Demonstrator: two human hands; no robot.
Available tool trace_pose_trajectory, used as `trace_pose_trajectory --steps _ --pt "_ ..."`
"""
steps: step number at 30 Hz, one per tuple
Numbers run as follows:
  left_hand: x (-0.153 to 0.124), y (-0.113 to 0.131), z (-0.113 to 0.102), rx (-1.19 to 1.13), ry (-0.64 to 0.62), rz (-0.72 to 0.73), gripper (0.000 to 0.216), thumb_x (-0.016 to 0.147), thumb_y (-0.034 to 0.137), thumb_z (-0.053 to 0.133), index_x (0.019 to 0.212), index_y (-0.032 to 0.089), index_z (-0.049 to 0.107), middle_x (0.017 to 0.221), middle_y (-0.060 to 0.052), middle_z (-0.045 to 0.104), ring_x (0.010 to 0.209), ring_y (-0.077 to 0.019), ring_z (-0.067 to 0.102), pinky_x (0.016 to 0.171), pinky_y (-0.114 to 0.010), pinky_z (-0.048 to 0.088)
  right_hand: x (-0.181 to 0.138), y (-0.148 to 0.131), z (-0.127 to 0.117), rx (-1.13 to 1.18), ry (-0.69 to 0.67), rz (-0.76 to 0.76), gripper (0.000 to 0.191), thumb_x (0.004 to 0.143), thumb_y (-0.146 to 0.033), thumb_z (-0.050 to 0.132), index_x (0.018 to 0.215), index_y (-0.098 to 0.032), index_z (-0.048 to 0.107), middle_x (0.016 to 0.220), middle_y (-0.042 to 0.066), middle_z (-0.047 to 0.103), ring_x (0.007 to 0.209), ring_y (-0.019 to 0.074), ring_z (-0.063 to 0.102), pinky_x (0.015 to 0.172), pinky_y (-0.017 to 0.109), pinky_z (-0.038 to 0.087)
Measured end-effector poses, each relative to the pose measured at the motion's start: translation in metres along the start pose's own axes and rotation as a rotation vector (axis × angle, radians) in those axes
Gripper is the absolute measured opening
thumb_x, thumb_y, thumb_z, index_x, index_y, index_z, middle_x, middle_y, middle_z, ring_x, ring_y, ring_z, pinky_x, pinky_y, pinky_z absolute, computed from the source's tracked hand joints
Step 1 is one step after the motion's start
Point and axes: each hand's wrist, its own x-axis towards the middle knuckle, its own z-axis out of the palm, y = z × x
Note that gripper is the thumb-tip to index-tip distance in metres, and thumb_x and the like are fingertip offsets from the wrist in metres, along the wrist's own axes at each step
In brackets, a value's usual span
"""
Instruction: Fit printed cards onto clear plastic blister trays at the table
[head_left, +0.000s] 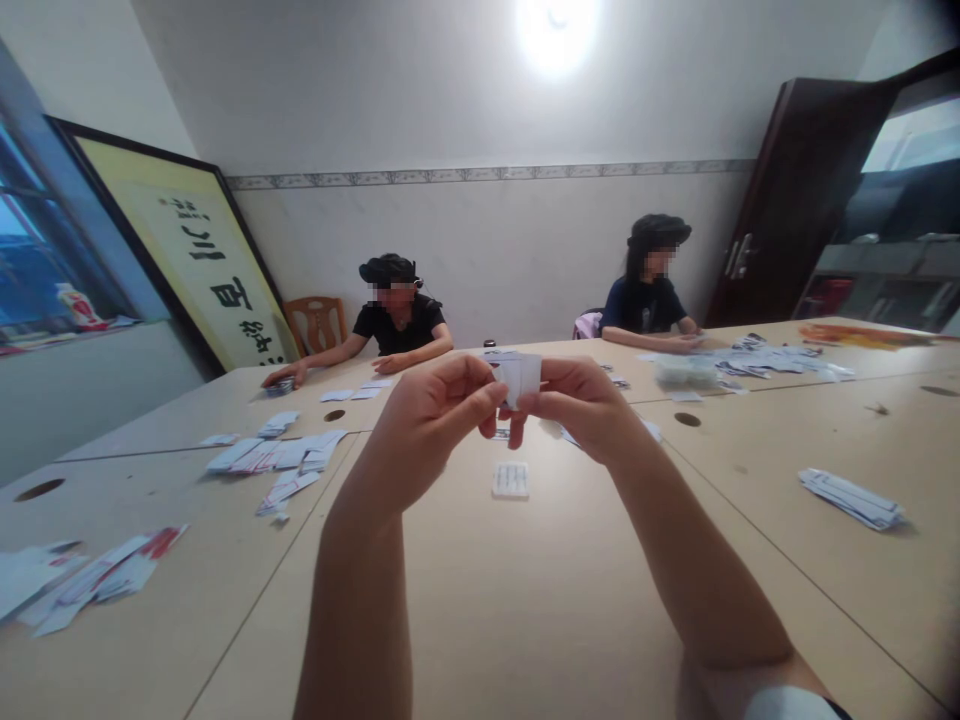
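Both hands are raised in front of me above the table, pinching a small white card (529,374) between them. My left hand (442,415) grips its left side, thumb in front. At the card's right side, my right hand (581,400) closes with thumb and fingers. A darker strip shows along the card's top left, but any print is too small to read. Below the hands a small white square with rows of dark marks (511,480) lies flat on the table. Some paper pieces behind my right hand are partly hidden.
The light wooden table (465,620) has round holes and seams. Paper piles (277,455) and longer strips (112,580) lie left; a folded paper stack (851,498) lies right. Two people sit across, near a clear plastic box (686,373) and a paper heap (772,360).
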Motion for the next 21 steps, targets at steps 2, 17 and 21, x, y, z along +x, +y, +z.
trace_pose_trajectory --steps 2,17,21 --pt "-0.001 0.002 0.000 -0.009 -0.015 -0.004 0.018 0.092 0.026 0.063 0.077 0.018 0.061 0.066 0.002 0.059 0.062 -0.0103 0.057 0.058 -0.022 0.045 -0.001 0.000 0.000 0.012 -0.012 -0.002 0.010 0.085 -0.025 0.074 0.089 -0.016 0.077 0.081 0.004 0.074 0.075 0.0180 0.072 0.063 0.031 0.061" --pt "-0.008 0.001 -0.014 0.077 0.057 -0.005 0.019 0.087 0.025 0.066 0.068 0.020 0.065 0.066 -0.001 0.058 0.065 -0.0132 0.055 0.060 -0.026 0.043 -0.002 -0.006 0.002 -0.056 0.048 0.009 0.006 0.082 -0.021 0.075 0.087 -0.018 0.078 0.076 0.000 0.074 0.061 0.0117 0.069 0.057 0.025 0.056" --pt "-0.011 -0.002 -0.020 0.068 0.105 -0.023 0.016 0.085 0.024 0.067 0.070 0.021 0.066 0.069 0.000 0.059 0.062 -0.0127 0.054 0.058 -0.026 0.041 -0.002 -0.005 0.000 -0.086 0.080 0.037 0.007 0.081 -0.023 0.076 0.084 -0.017 0.078 0.073 0.001 0.073 0.057 0.0114 0.067 0.053 0.024 0.052"
